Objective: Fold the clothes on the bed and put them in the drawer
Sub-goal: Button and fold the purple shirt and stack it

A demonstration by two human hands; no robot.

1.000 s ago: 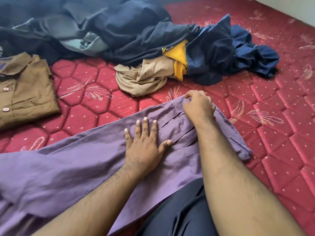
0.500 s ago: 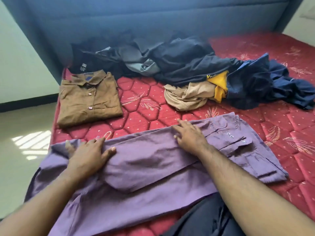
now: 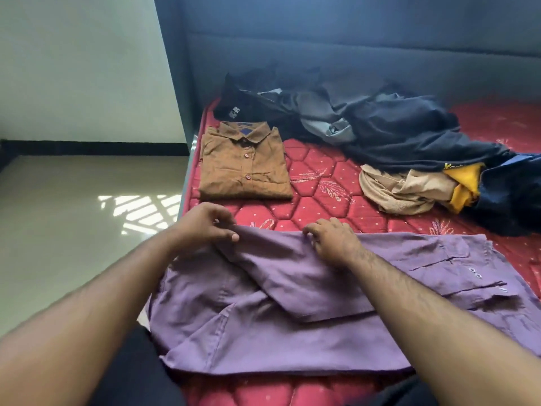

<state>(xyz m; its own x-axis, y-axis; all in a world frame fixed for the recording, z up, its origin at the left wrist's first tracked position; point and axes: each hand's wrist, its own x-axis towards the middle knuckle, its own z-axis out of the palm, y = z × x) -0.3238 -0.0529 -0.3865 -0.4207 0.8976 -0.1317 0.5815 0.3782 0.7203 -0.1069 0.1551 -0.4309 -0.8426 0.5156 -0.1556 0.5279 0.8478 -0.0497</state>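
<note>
Folding step on purple shirt (image 3: pixel 263 332) spread at bed (image 3: pixel 316 183) near edge: left hand (image 3: pixel 205 227) grip pinches its top edge, right hand (image 3: pixel 333 238) rests curled on fabric beside; next likely fold sleeve across, smooth flat.

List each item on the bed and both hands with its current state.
Purple shirt: spread flat, partly folded, sleeve laid across.
Brown shirt: folded, buttoned.
Dark pile: crumpled, unfolded.
Beige garment: bunched, unfolded.
Yellow garment: crumpled in the pile.
Left hand: pinching the purple shirt's edge.
Right hand: fingers curled on the shirt's edge.
</note>
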